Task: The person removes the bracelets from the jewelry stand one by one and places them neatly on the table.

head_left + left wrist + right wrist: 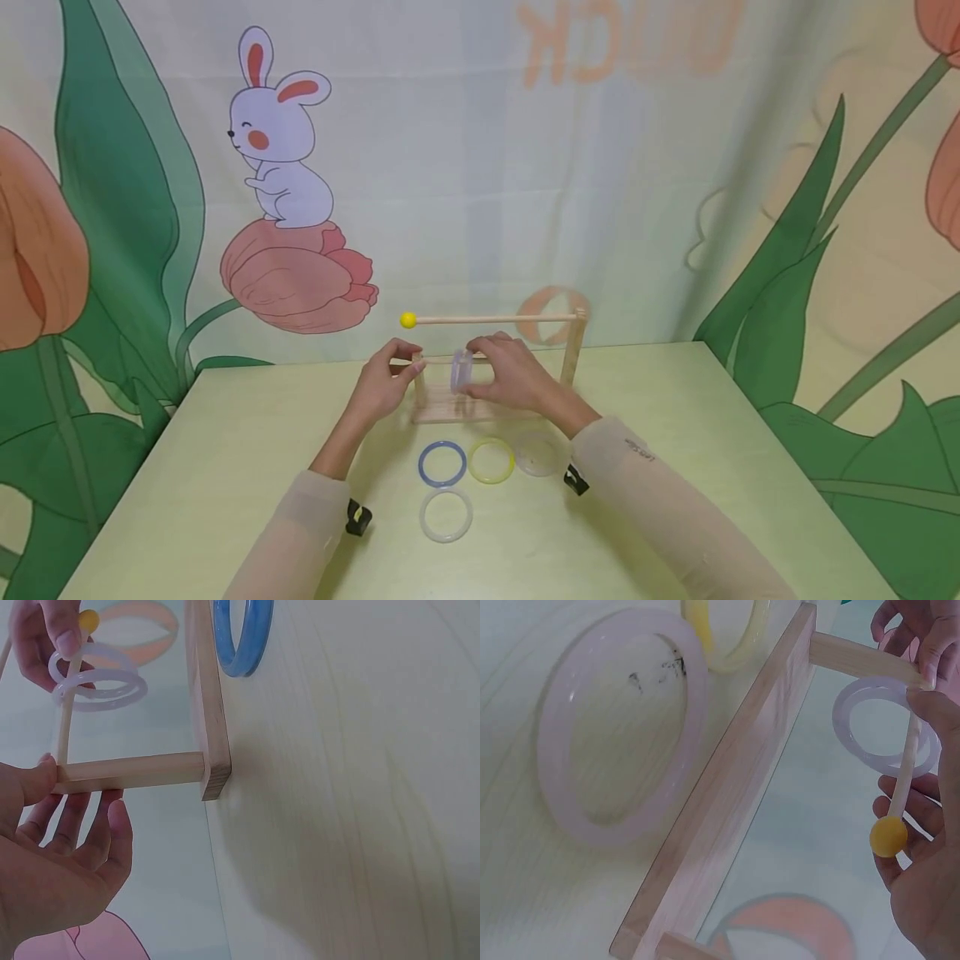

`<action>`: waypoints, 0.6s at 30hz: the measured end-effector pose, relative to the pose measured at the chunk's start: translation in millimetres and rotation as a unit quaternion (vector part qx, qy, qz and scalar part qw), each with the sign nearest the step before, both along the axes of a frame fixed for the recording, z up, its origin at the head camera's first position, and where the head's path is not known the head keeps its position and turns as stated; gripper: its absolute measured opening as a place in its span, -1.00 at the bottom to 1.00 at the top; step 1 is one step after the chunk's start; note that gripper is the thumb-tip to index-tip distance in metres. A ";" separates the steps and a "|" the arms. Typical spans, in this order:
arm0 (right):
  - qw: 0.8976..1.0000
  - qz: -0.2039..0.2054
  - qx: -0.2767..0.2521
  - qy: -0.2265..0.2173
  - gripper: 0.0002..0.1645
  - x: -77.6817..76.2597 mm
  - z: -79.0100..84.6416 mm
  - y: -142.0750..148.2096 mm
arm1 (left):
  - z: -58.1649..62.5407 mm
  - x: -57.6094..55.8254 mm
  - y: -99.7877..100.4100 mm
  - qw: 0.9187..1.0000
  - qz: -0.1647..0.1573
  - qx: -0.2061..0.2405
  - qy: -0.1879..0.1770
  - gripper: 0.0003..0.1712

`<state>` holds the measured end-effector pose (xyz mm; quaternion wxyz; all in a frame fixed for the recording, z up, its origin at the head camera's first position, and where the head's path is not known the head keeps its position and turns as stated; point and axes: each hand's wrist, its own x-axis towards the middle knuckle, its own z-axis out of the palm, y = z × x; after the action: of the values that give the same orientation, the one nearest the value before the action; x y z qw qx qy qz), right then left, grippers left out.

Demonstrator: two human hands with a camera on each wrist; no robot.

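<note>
A wooden bangle stand [480, 410] has a short left post and a tall right post. My left hand [381, 385] grips the short post [131, 772] at its top, thumb on one side and fingers on the other. From that post a lower rod [909, 765] runs right to a yellow ball end [889, 836]. Two lavender bangles [101, 690] hang around this rod. My right hand [513, 372] pinches a lavender bangle [459, 372] between thumb and fingers; part of the rod is hidden behind this hand in the head view.
In front of the stand lie a blue bangle [442, 483], a yellow bangle [491, 482], a pale lavender bangle [555, 742] and a whitish bangle [446, 540]. An upper rod [495, 319] with a yellow ball [408, 320] reaches left over both hands. A printed curtain [450, 167] hangs behind.
</note>
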<state>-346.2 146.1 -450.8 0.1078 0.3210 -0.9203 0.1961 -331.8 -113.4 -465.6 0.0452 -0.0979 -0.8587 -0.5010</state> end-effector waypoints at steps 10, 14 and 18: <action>1.000 -0.004 0.004 0.013 -0.22 -3.8 -2.7 13.7 | 0.0 -0.8 -1.0 1.000 -0.004 0.004 0.000 -0.65; 1.000 -0.008 0.010 0.018 -0.22 -7.2 -4.0 16.7 | 1.3 -1.8 -1.4 1.000 -0.006 0.006 0.007 -0.65; 1.000 -0.013 0.012 0.013 -0.23 -6.8 -8.2 18.7 | 0.0 -0.7 -1.7 1.000 -0.007 0.002 0.003 -0.65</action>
<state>-353.0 164.8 -459.0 0.1181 0.3127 -0.9252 0.1798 -332.5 -115.2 -465.6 0.0445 -0.1056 -0.8567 -0.5030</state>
